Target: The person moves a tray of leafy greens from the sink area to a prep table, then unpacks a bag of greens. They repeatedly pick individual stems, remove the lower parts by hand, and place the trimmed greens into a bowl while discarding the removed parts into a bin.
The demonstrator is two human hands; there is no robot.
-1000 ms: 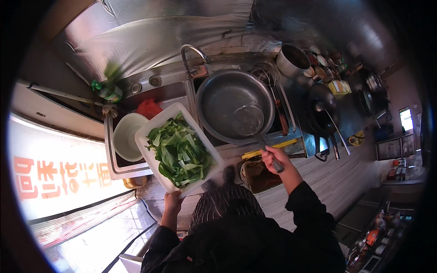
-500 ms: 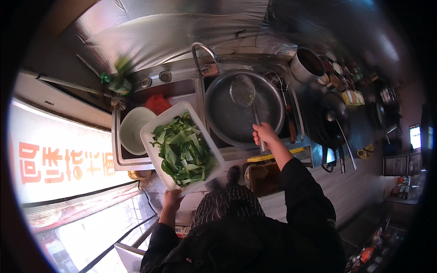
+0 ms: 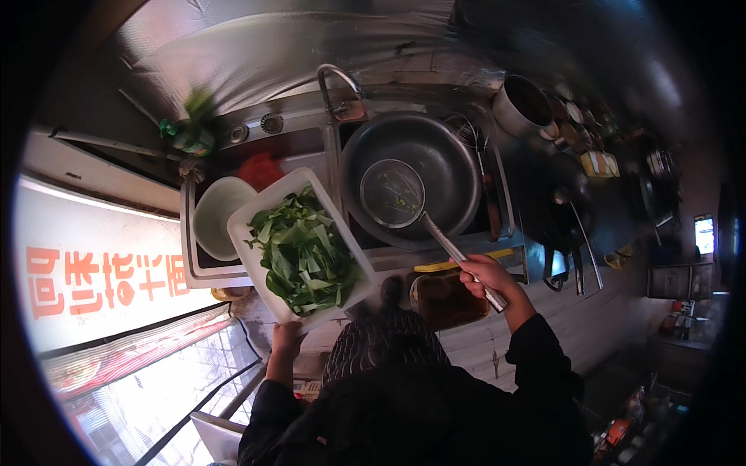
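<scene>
— Steel counter below me, big wok centred; where's my strainer?

— Right hand clenches the strainer handle, mesh over the wok; left hand grips the white tray of greens beside it.

The green bottle at the upper left is blurry. The white tray hides most of the left hand. Small pots at the upper right are too dark to tell.

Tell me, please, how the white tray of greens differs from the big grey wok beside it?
The white tray is rectangular and heaped with cut green leaves; the wok is round, dark grey and holds only a wire skimmer. The left hand holds the tray, while the wok sits in the stove; the right hand grips the skimmer's handle.
</scene>
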